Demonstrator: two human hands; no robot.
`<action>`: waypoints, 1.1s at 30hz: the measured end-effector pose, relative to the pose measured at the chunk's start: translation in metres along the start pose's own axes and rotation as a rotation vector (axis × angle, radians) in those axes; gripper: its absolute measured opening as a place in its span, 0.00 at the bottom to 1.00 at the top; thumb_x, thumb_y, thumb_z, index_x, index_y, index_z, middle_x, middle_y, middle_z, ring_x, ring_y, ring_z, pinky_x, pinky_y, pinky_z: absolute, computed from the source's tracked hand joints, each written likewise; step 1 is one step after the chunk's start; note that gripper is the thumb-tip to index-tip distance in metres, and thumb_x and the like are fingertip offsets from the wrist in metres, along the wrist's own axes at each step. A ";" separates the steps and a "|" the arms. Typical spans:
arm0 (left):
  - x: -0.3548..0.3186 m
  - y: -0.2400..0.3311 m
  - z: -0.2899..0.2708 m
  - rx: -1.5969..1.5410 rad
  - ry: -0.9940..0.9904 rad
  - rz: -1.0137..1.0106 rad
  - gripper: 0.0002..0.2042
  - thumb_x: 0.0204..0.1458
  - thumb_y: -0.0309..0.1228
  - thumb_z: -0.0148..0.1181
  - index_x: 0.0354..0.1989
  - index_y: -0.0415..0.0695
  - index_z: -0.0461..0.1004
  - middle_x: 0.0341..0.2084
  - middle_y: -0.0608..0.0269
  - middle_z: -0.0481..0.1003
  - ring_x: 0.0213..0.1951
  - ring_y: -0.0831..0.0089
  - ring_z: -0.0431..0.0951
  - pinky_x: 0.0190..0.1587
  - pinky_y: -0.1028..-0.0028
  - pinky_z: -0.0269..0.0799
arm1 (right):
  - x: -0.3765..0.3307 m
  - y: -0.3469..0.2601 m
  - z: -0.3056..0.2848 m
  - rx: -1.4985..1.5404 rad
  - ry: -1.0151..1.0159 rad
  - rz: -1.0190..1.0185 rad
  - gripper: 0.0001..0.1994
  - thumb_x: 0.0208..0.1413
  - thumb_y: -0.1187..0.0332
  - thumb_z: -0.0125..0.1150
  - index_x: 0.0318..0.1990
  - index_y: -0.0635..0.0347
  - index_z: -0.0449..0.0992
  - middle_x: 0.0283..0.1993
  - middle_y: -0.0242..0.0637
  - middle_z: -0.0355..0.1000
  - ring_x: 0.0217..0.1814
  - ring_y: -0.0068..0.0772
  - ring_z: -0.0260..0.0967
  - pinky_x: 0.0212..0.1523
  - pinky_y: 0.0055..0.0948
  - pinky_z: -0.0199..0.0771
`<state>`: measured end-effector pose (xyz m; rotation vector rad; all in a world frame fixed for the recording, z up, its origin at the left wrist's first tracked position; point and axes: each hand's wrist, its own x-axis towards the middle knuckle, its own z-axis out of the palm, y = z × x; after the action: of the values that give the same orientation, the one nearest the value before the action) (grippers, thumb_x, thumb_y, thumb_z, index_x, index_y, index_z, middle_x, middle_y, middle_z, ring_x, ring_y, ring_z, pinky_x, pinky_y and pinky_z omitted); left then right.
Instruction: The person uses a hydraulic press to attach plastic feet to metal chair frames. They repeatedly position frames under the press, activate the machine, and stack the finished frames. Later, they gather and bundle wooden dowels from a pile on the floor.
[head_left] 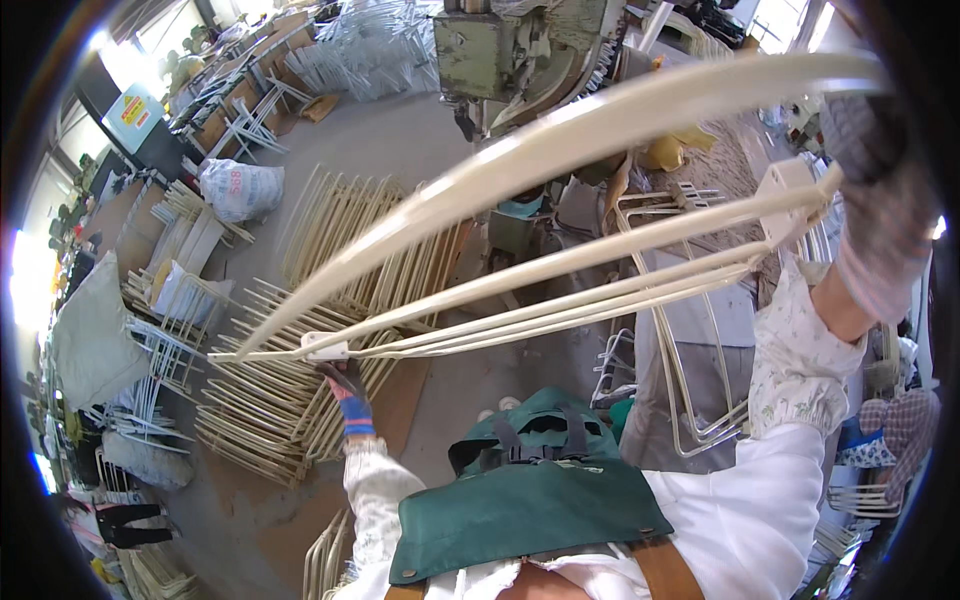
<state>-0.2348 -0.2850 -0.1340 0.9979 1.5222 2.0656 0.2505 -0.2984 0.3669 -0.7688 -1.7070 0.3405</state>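
Observation:
Between my hands hangs a long cream-coloured tubular metal frame [560, 262], several bars running side by side with one wide bowed tube nearest my head. My left hand [347, 390], in a dark and colourful glove, is closed on its left end under a white bracket [324, 347]. Raised at the far right, my right hand [868, 140], in a greyish glove, grips the other end near a second pale bracket [790, 200]. That hand is smeared and partly dark at the picture's rim. Below the frame's left end lies a large stack of similar cream frames [290, 400].
A worn green machine [490, 60] stands ahead. More cream bent frames [690, 420] lean by my right side. A white sack [240, 188] and pale metal frames [165, 360] are at the left. A person in dark trousers [130, 525] is at the lower left.

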 end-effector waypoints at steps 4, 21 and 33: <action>0.060 -0.067 -0.041 -0.013 -0.059 -0.255 0.22 0.56 0.42 0.43 0.53 0.40 0.61 0.46 0.57 0.67 0.45 0.67 0.69 0.52 0.68 0.61 | 0.027 0.021 0.006 0.080 0.234 -0.034 0.15 0.57 0.59 0.45 0.42 0.61 0.69 0.17 0.19 0.55 0.09 0.09 0.41 0.09 0.10 0.44; 0.110 0.093 -0.358 0.465 0.199 -0.544 0.24 0.51 0.51 0.42 0.44 0.43 0.68 0.25 0.61 0.72 0.21 0.70 0.72 0.21 0.76 0.66 | -0.055 0.236 0.182 0.330 -0.162 1.000 0.07 0.50 0.65 0.49 0.28 0.58 0.68 0.17 0.22 0.56 0.14 0.14 0.50 0.14 0.18 0.51; 0.155 0.113 -0.337 0.851 0.283 -0.409 0.22 0.55 0.48 0.36 0.45 0.46 0.69 0.17 0.58 0.71 0.13 0.73 0.68 0.12 0.73 0.62 | -0.110 0.443 0.265 -0.671 -0.569 0.158 0.05 0.45 0.70 0.50 0.29 0.59 0.71 0.18 0.35 0.70 0.23 0.32 0.70 0.22 0.29 0.66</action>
<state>-0.5747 -0.4419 -0.0328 0.5506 2.5916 1.2962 0.1506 0.0032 -0.0550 -1.3963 -2.3434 0.0809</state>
